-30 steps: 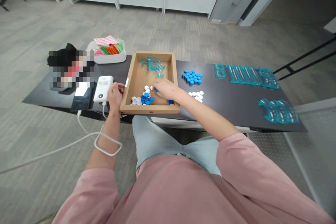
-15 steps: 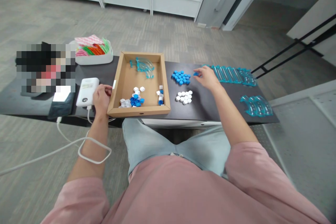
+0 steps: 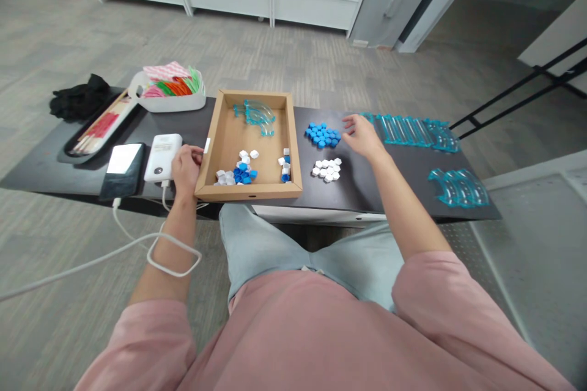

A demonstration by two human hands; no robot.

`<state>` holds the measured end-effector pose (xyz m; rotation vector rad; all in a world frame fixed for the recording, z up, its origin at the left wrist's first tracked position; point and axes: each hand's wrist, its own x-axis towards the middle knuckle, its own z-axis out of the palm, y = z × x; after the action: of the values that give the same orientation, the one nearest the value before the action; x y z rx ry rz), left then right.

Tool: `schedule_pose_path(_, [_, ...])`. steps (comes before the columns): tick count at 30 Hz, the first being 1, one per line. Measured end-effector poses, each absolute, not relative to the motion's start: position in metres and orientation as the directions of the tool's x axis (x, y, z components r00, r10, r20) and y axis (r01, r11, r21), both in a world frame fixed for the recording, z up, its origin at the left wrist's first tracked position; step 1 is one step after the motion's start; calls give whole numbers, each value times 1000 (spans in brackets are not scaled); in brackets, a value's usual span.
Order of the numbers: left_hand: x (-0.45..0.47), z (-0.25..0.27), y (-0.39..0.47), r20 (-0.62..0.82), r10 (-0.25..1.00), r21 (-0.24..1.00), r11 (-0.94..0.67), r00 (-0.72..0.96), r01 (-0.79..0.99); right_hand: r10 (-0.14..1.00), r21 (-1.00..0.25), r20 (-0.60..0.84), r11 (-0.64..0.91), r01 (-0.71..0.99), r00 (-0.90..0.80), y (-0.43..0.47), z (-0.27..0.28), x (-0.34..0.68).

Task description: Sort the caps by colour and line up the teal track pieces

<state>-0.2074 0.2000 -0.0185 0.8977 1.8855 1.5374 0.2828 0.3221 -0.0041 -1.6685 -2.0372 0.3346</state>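
Note:
My right hand [image 3: 360, 134] is just right of a cluster of blue hexagonal pieces [image 3: 322, 134], thumb and fingers apart with nothing seen between them. A group of white hexagonal pieces [image 3: 327, 169] lies nearer to me. My left hand [image 3: 186, 169] is at the left wall of a shallow cardboard box [image 3: 250, 190], its curled fingers on that wall; the fingertips are partly hidden. Inside the box are clear curved pieces with teal ends [image 3: 259, 115], a mixed heap of loose blue pieces [image 3: 243, 174] and white pieces [image 3: 224, 178], and a few more along the right wall.
To the right are a row of clear teal-ended tubes [image 3: 406, 130] and several curved ones [image 3: 460, 188]. Left of the box are a white power bank [image 3: 162, 156], a phone [image 3: 123, 171], a black tray of sticks [image 3: 101, 128], a white basket [image 3: 183, 102] and black cloth [image 3: 80, 98]. A white cable [image 3: 112, 248] crosses my left forearm.
The blue piece in my right fingers has been let go beside the blue cluster, and the fingers have spread. My left hand stays at the box. The view has shifted slightly.

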Motion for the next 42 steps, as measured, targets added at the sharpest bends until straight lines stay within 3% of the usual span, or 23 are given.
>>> schedule_pose_path(4, [-205, -15, 199, -11, 780, 980, 134, -626, 150, 849, -481, 268, 528, 700, -456, 303, 30, 204])
schedule_pose_path(8, [-207, -17, 198, -9, 784, 978, 136, -621, 157, 661, -456, 97, 694, 557, -744, 272, 42, 102])
schedule_pose_path(12, [-209, -21, 198, 1, 791, 977, 129, -612, 168, 608, -327, -122, 722, 610, -785, 250, 25, 40])
schedule_pose_path(15, [-209, -22, 198, 15, 794, 977, 116, -608, 177, 607, -335, -116, 721, 606, -786, 246, 15, 31])
schedule_pose_path(22, [-207, -19, 197, 17, 800, 978, 113, -600, 178, 711, -495, 155, 657, 569, -686, 288, 32, 116])
schedule_pose_path(26, [-209, -21, 197, 22, 803, 979, 104, -596, 177, 872, -450, 211, 487, 749, -441, 336, 35, 203])
schedule_pose_path(33, [-208, -20, 198, -8, 783, 981, 128, -622, 148, 992, -390, 84, 116, 913, -90, 388, 11, 271])
schedule_pose_path(39, [-210, -25, 201, 5, 769, 984, 109, -639, 139, 990, -486, -116, 19, 874, -86, 388, -4, 264])
schedule_pose_path(42, [-213, -30, 203, 10, 769, 986, 100, -640, 135, 995, -537, -87, -9, 844, -45, 388, -6, 268])
